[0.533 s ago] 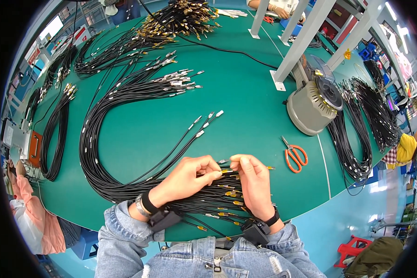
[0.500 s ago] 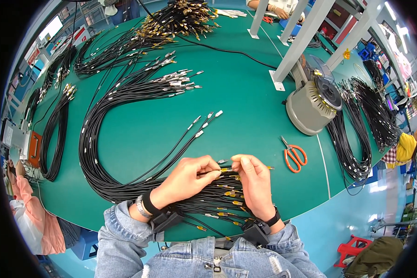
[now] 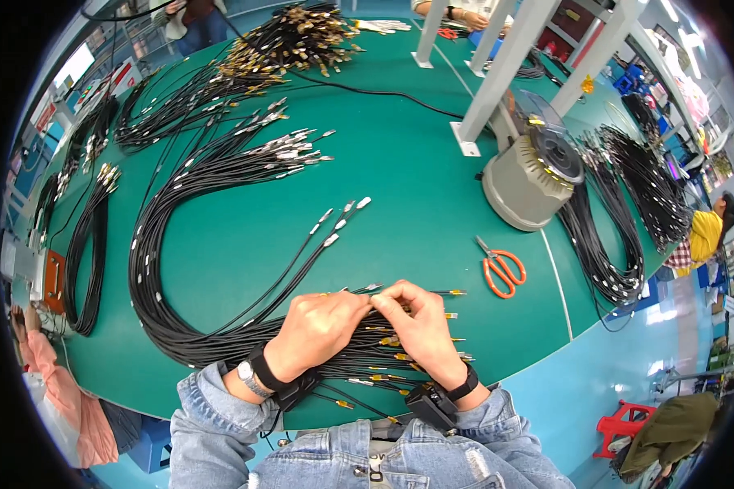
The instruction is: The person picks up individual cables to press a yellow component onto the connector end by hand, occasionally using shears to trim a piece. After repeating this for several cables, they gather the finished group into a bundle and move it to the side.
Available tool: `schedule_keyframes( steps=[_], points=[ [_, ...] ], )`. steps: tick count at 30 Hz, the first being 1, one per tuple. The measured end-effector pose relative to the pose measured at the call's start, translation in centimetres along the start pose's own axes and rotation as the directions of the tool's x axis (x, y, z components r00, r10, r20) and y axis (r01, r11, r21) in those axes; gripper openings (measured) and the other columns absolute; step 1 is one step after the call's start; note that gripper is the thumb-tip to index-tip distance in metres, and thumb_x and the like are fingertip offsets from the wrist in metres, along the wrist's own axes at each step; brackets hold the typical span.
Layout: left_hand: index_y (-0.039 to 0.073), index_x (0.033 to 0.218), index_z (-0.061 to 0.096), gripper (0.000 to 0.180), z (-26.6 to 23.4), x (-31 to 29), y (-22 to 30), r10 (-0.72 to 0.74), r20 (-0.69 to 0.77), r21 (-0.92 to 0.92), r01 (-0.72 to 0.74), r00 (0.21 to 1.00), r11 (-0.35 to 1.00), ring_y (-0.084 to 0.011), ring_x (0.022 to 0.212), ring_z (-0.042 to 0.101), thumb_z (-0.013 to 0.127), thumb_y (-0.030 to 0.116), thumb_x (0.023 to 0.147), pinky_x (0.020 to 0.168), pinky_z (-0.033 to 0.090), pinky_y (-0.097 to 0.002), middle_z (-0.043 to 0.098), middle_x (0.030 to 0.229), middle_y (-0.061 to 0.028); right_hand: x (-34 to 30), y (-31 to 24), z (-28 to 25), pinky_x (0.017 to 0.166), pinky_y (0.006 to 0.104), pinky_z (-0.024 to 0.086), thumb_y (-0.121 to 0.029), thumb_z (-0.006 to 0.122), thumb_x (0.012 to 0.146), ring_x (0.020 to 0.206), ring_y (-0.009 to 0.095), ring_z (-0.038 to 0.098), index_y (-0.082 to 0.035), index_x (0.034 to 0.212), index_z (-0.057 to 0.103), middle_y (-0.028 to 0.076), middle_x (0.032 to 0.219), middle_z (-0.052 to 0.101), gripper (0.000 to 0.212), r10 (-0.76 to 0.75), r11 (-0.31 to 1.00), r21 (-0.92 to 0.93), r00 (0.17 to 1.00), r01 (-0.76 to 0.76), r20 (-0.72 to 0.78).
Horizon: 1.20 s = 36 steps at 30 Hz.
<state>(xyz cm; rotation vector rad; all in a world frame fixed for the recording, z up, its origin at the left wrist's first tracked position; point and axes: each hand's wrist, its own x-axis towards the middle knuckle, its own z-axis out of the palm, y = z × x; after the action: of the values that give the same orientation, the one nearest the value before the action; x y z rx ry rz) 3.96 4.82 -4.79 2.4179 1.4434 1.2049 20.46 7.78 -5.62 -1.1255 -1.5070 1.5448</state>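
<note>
while the left hand [image 3: 316, 328] and the right hand [image 3: 420, 328] meet over the black cables [image 3: 147, 265], their fingers [image 3: 390, 310] are bent together at the tips; whether they are clamped on a cable cannot be told, as the hands hide it. the cables lie on the green desk [image 3: 416, 208], curving round from the left and under both hands, with some ends showing past the right hand. orange scissors [image 3: 493, 257] lie to the right, apart from the hands, near a grey machine [image 3: 518, 196].

Cables [image 3: 145, 261] | I see a thin black bundle | lying bent in a U, open toward the scissors [image 3: 492, 256] | white-tipped ends [image 3: 298, 149] left of and beyond scissors | yellow-marked ends [image 3: 403, 357] fanned, left, near side
</note>
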Motion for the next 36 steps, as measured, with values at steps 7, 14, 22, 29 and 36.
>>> schedule_keyframes(
  steps=[7,14,22,29,36],
  points=[
    [0.002,0.085,0.061,0.012,-0.3,0.7,-0.7,-0.212,0.121,-0.037,0.218,0.97,0.975,-0.0292,0.066,0.058,0.067,0.005,0.075,0.06,0.047,-0.0348,0.062,0.075,-0.011,0.2,-2.2,-5.0,0.072,0.0219,0.044,-0.012,0.063,0.085,0.079,0.007,0.055,-0.001,0.092,0.062,-0.001,0.082,0.06,0.013,-0.121,0.986,-0.126,0.989,0.11,-0.085],
    [0.003,0.088,0.061,0.016,-1.8,1.3,-2.6,-0.282,0.076,0.204,0.261,0.956,0.943,-0.0297,0.078,0.057,0.067,0.009,0.075,0.069,0.047,-0.0379,0.06,0.085,-0.0113,3.3,-5.8,-19.3,0.063,0.0209,0.04,-0.019,0.059,0.088,0.069,0.007,0.048,-0.001,0.092,0.062,-0.001,0.079,0.057,0.019,-0.376,0.927,-0.236,0.696,0.293,-0.612],
    [0.005,0.09,0.056,0.022,-1.9,0.6,-4.2,-0.413,0.139,0.382,0.337,0.9,0.861,-0.0302,0.079,0.057,0.068,0.006,0.071,0.068,0.047,-0.0389,0.056,0.085,-0.0104,6.9,-5.6,-24.4,0.059,0.0197,0.037,-0.024,0.06,0.087,0.065,0.005,0.046,-0.006,0.085,0.061,-0.003,0.074,0.054,0.019,-0.128,0.99,-0.028,0.79,0.139,-0.6],
    [0.005,0.087,0.055,0.019,-1.9,0.6,-4.5,-0.464,0.13,0.364,0.393,0.876,0.844,-0.0304,0.08,0.058,0.066,0.004,0.073,0.066,0.047,-0.0398,0.057,0.083,-0.0102,7.3,-5.1,-25.3,0.061,0.0214,0.037,-0.02,0.058,0.089,0.065,0.007,0.044,-0.007,0.082,0.057,-0.003,0.072,0.05,0.014,-0.138,0.941,0.2,0.848,0.274,-0.512],
    [0.005,0.085,0.054,0.016,-1.8,0.2,-4.8,-0.43,0.126,0.384,0.355,0.894,0.852,-0.0306,0.073,0.058,0.066,0.005,0.073,0.062,0.047,-0.0408,0.056,0.079,-0.0105,4.0,-8.1,-19.6,0.07,0.0248,0.036,-0.013,0.055,0.089,0.072,0.01,0.041,-0.006,0.084,0.05,-0.001,0.077,0.045,0.01,-0.186,0.804,0.471,0.907,0.362,-0.378]
  ],
)
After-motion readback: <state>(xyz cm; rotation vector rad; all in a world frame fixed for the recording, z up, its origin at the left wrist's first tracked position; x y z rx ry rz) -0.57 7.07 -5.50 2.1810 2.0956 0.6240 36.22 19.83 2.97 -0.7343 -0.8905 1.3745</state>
